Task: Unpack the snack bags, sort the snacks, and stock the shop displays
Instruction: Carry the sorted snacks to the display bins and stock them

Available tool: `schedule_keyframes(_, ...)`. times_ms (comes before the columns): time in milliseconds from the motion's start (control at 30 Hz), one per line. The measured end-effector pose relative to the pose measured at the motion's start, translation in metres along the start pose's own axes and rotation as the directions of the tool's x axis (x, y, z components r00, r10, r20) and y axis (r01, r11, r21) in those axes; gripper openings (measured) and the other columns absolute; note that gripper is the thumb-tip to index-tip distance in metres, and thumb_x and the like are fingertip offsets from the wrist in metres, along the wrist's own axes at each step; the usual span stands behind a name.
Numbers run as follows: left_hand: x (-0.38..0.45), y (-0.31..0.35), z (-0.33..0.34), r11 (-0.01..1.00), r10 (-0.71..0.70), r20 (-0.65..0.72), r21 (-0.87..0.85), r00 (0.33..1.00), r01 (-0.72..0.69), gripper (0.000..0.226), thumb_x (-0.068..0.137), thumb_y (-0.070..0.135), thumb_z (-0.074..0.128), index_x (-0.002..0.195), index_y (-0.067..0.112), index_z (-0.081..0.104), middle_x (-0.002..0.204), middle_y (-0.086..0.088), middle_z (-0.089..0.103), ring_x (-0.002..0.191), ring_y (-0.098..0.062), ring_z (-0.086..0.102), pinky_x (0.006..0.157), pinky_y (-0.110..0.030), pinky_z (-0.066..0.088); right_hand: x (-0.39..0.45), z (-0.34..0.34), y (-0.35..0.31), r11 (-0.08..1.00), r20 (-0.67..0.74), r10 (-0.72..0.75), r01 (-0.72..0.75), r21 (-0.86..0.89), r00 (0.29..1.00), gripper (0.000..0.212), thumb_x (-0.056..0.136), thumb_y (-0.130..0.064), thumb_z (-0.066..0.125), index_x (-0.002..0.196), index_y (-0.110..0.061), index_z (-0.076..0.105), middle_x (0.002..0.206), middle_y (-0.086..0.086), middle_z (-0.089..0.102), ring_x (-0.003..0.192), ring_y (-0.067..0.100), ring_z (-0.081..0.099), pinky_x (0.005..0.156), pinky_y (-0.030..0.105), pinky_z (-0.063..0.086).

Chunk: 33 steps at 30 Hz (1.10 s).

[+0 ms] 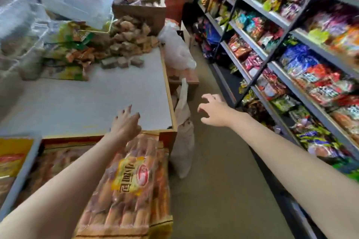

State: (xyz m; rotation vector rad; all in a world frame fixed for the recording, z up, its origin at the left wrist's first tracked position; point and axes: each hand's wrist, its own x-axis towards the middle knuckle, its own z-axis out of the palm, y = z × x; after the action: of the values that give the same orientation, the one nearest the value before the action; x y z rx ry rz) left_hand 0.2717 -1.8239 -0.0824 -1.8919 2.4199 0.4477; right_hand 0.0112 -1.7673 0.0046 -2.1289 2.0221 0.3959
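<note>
Reaching forward with both arms, I have nothing in either hand. My left hand (126,124) hangs over the near edge of the counter (108,101), fingers spread and a little bent, gripping nothing; whether the fingertips touch the top I cannot tell. My right hand (212,110) is out past the counter's right side, over the aisle floor (217,190), fingers splayed and curled like a claw, also holding nothing.

Just under my left wrist, at the counter's near edge, lies a big bag of bread sticks (132,180) with a yellow label. Against the counter's right side, below my right hand, stands a white plastic bag (183,149), and another white bag (177,52) sits higher up by the counter's far right corner. At the far side of the counter the unpacked snacks (126,40) sit heaped in small brown packets, with green and orange packets to their left under clear plastic. Across the aisle from the counter the shelves (291,48) are already crowded.

I judge my right hand is heading for the standing bag. The picture is blurred, so I am moving fast; a snatch at thin plastic could tear it or tip it and spill packets onto the floor. My left forearm could also drag the bread sticks off the edge.
</note>
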Motion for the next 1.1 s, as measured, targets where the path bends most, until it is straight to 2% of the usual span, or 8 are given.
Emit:
schedule_keyframes(67,0.033,0.037,-0.001,0.993,0.105,-0.055,0.053,0.993,-0.102,0.044,0.088,0.014,0.049,0.132,0.016,0.047,0.156,-0.012,0.013,0.139,-0.034,0.021,0.108,-0.045,0.027,0.029,-0.008,0.043,0.999,0.022,-0.008,0.009,-0.036,1.000,0.032,0.093,-0.025,0.049,0.123,-0.015,0.052,0.153,0.009,0.013,0.140,0.034,0.006,0.106,0.050,0.028)
schedule_keyframes(167,0.078,0.081,0.009,0.994,0.085,-0.115,0.074,0.990,-0.077,0.042,0.090,0.014,0.047,0.132,0.016,0.048,0.156,-0.011,0.013,0.141,-0.034,0.015,0.110,-0.047,0.023,0.086,-0.014,0.118,0.994,0.039,0.013,-0.009,-0.107,0.999,0.034,0.094,-0.025,0.048,0.126,-0.016,0.051,0.151,0.010,0.015,0.139,0.035,0.009,0.105,0.051,0.028)
schedule_keyframes(333,0.114,0.100,0.041,0.946,-0.296,0.048,0.152,0.954,0.286,0.051,0.093,0.035,0.045,0.141,0.022,0.036,0.157,-0.009,0.009,0.142,-0.036,0.011,0.111,-0.050,0.022,0.169,-0.006,0.200,0.984,0.147,0.039,-0.013,-0.176,0.988,0.038,0.093,-0.025,0.048,0.129,-0.016,0.048,0.146,0.014,0.018,0.135,0.039,0.014,0.105,0.052,0.030)
schedule_keyframes(467,0.123,0.100,0.041,0.859,-0.508,0.062,0.116,0.859,0.499,0.058,0.094,0.056,0.032,0.144,0.027,0.032,0.158,-0.006,0.009,0.143,-0.034,0.011,0.111,-0.052,0.020,0.238,-0.025,0.193,0.965,0.237,-0.151,0.195,-0.176,0.960,0.044,0.092,-0.031,0.051,0.133,-0.015,0.046,0.145,0.019,0.023,0.135,0.043,0.018,0.108,0.051,0.028)
schedule_keyframes(667,0.187,0.082,0.019,0.623,-0.778,-0.019,-0.153,0.628,0.767,0.060,0.092,0.060,0.034,0.141,0.026,0.040,0.154,-0.010,0.020,0.139,-0.038,0.017,0.110,-0.052,0.020,0.345,-0.068,0.153,0.852,0.112,-0.507,0.517,-0.085,0.854,0.042,0.095,-0.032,0.048,0.133,-0.015,0.045,0.146,0.012,0.025,0.134,0.039,0.019,0.106,0.054,0.031)
schedule_keyframes(733,0.217,0.085,0.014,0.612,-0.788,-0.004,-0.113,0.616,0.782,0.057,0.092,0.058,0.038,0.139,0.026,0.044,0.154,-0.012,0.018,0.138,-0.039,0.017,0.110,-0.049,0.021,0.382,-0.078,0.153,0.817,0.075,-0.562,0.567,-0.105,0.824,0.041,0.095,-0.033,0.049,0.132,-0.015,0.047,0.149,0.011,0.021,0.136,0.037,0.015,0.107,0.054,0.028)
schedule_keyframes(933,0.290,0.108,-0.011,0.737,-0.673,-0.072,0.023,0.736,0.676,0.050,0.092,0.047,0.048,0.137,0.027,0.042,0.158,-0.007,-0.003,0.143,-0.035,-0.005,0.113,-0.050,0.014,0.503,-0.081,0.185,0.782,0.077,-0.599,0.604,-0.154,0.797,0.038,0.090,-0.040,0.057,0.122,-0.021,0.057,0.156,0.006,0.009,0.142,0.034,0.002,0.110,0.054,0.020)
schedule_keyframes(1100,0.335,0.098,-0.022,0.627,-0.779,-0.093,-0.073,0.621,0.776,0.048,0.093,0.036,0.047,0.140,0.027,0.040,0.158,-0.005,-0.002,0.144,-0.030,0.002,0.112,-0.043,0.015,0.608,-0.065,0.178,0.793,0.181,-0.555,0.582,-0.181,0.812,0.043,0.091,-0.037,0.056,0.129,-0.019,0.050,0.154,0.010,0.010,0.139,0.037,0.007,0.110,0.053,0.026)
